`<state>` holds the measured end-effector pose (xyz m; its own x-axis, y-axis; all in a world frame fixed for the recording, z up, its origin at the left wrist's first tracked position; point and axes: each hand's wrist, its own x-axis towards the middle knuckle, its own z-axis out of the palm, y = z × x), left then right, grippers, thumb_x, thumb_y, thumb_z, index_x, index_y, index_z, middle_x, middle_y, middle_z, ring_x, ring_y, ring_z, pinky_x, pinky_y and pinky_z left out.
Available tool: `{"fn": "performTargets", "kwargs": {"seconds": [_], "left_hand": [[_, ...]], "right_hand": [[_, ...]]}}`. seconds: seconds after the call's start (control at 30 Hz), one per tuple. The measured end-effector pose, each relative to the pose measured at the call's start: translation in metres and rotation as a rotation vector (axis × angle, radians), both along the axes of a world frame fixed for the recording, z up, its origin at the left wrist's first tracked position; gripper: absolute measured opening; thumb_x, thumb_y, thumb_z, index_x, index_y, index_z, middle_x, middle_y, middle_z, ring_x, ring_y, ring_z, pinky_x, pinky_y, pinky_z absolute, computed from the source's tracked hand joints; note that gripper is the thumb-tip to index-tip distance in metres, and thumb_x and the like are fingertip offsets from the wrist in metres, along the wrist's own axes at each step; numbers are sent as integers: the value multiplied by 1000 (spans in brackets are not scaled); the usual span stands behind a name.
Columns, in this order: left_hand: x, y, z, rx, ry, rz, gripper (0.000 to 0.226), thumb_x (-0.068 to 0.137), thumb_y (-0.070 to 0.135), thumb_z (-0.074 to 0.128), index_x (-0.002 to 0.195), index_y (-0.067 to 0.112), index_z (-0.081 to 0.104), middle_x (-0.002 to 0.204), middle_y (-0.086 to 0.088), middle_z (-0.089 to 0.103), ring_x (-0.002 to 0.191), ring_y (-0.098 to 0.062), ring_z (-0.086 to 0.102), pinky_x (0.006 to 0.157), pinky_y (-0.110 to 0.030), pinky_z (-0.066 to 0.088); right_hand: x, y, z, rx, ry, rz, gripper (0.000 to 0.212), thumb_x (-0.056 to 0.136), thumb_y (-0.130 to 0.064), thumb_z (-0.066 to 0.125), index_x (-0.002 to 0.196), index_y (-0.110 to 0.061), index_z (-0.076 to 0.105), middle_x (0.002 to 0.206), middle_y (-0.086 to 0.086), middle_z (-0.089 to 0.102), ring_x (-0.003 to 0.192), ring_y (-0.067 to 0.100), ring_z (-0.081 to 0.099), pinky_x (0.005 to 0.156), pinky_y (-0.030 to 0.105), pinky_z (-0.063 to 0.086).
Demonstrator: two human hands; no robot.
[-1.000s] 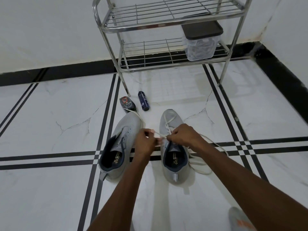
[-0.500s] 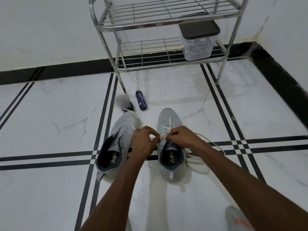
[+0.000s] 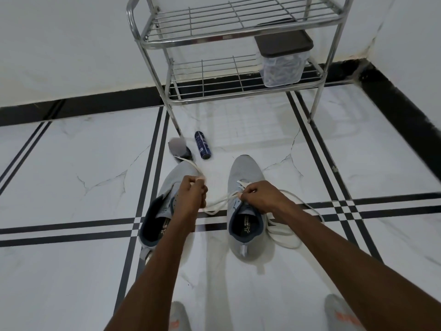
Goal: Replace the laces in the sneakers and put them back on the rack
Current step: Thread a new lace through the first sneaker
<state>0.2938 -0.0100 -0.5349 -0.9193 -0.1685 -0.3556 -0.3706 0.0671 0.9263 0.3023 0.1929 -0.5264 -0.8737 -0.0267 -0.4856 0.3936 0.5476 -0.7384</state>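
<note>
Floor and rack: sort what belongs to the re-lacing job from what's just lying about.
Job:
- right sneaker
- left sneaker
- white lace, held by left hand and right hand
- rack

Lying about:
- blue can
- dark bottle
- lidded container

Single view, worn at head height. The floor [image 3: 71, 177] is looked down on steeply and forward, toward the wall and the rack [image 3: 235, 39] at the frame's top edge. Both forearms are seen reaching in from the bottom edge; the hands are held close below. Wide-angle bending is noted at the floor's far right corner.
</note>
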Motion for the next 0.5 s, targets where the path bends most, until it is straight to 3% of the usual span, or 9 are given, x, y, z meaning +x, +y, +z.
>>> {"fn": "performTargets", "kwargs": {"seconds": [0.07,0.1,0.2,0.3,0.4,0.5], "left_hand": [[11,-10,-11,-410,24,-219,10,100,21,52,97,11,52,78,-6,65,65,-19,57,59,-32,49],[14,-10,-14,-488,24,-316,11,99,23,56,100,12,55,81,-8,67,69,-21,62,64,-34,51],[15,-3,-21,-582,78,-493,14,97,28,62,108,19,63,80,-8,69,71,-18,63,70,-34,51],[11,4,-25,-736,121,-620,30,100,43,59,117,24,72,103,-6,73,96,-20,68,84,-34,53],[9,3,-29,-755,115,-605,26,95,43,66,100,21,79,104,-9,65,95,-22,64,78,-33,49],[6,-2,-27,-740,81,-559,22,90,48,69,82,29,74,100,-6,63,95,-23,61,79,-33,47]], "right_hand": [[0,0,-1,1,-7,-3,14,90,-28,69,79,-20,72,71,-4,63,60,12,54,48,20,42],[-1,-1,-1,9,-7,5,15,90,-28,69,77,-22,71,71,-5,63,62,11,55,49,21,42],[-2,-4,-2,52,12,30,17,90,-28,67,73,-26,69,72,-11,61,70,11,56,60,23,45],[-3,-5,-3,79,19,46,15,90,-29,67,76,-25,70,75,-10,64,75,14,60,68,28,51],[-3,-5,-1,103,21,65,12,90,-28,66,81,-23,71,82,-5,67,83,16,63,74,32,54],[-4,-3,4,114,26,108,12,91,-31,66,82,-23,71,79,-6,65,74,14,61,61,23,48]]}}
